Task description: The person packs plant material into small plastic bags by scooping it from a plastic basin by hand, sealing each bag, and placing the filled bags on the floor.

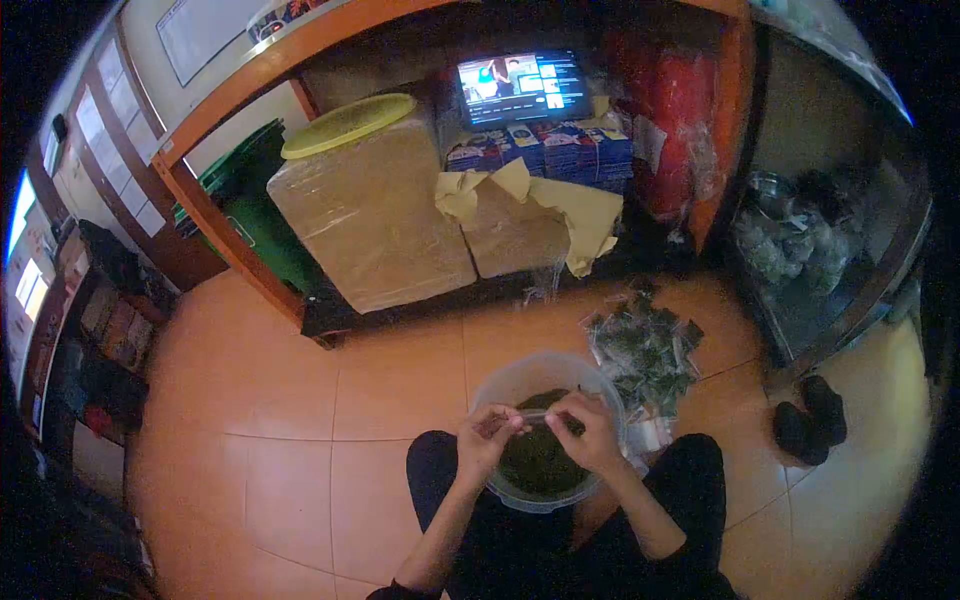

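Between my legs stands a translucent plastic tub (495, 385) with dark green, loose material (540, 460) in its bottom. Over the tub, my left hand (486, 438) and my right hand (588, 430) pinch the two ends of a small, pale plastic packet (536, 415), stretched level between the fingertips. Whether anything is inside the packet cannot be made out. On the floor just beyond the tub, to the right, lies a heap of small clear packets (642, 352) with green contents. Some whitish plastic bags (652, 434) lie by my right knee.
An orange wooden shelf frame (722, 130) holds wrapped cartons (380, 220), a yellow lid (350, 126), stacks of blue printed packs (585, 157) and a lit tablet (525, 88). A green bin (262, 225) is at left. Dark shoes (810, 422) sit at right, near a cabinet with filled bags (795, 240).
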`<state>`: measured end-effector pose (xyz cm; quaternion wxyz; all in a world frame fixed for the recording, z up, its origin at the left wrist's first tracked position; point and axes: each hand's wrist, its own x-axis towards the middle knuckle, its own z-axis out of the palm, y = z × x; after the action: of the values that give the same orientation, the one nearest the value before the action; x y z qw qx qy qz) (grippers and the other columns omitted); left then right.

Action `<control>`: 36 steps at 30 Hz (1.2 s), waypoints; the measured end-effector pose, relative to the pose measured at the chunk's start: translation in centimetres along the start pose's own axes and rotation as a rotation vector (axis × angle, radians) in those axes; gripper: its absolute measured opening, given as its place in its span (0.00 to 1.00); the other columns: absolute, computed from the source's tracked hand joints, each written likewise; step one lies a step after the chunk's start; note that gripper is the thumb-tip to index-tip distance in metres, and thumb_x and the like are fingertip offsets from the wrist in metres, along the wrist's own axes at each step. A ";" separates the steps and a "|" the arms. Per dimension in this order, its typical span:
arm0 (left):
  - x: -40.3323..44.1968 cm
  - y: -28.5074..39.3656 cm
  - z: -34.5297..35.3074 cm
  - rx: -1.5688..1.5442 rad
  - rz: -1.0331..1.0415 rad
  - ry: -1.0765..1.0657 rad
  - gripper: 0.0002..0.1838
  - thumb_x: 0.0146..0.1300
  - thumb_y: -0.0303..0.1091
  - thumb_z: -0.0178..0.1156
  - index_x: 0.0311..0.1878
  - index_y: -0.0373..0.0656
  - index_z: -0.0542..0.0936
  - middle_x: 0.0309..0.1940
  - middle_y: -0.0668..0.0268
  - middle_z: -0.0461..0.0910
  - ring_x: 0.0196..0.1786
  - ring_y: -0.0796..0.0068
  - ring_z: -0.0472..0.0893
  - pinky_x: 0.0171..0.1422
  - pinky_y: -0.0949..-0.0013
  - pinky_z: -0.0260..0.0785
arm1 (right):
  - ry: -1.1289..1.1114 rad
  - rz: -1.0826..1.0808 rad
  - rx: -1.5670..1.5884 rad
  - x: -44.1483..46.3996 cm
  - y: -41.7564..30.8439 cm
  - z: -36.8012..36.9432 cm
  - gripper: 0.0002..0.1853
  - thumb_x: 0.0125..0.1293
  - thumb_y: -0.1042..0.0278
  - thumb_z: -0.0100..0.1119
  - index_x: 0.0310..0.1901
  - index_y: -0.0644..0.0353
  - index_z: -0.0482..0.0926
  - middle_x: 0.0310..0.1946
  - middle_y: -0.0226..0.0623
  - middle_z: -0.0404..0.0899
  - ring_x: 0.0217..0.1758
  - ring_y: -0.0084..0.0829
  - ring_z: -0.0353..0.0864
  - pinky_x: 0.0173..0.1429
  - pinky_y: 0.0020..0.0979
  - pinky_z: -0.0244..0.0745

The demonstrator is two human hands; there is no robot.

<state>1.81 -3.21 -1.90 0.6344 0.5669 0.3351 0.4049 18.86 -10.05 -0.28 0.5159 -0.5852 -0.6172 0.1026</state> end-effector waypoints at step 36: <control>-1.4 -0.4 0.3 0.416 0.036 0.161 0.00 0.55 0.21 0.63 0.30 0.34 0.82 0.26 0.66 0.82 0.28 0.81 0.78 0.33 0.75 0.72 | -0.064 -0.110 -0.122 -0.7 -0.3 2.0 0.11 0.46 0.68 0.66 0.29 0.54 0.71 0.25 0.33 0.74 0.32 0.38 0.76 0.41 0.38 0.65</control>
<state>1.55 -4.61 -2.32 0.4677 0.6572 0.4508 0.3821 16.98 -9.77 -1.30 0.4641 -0.5774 -0.6695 0.0550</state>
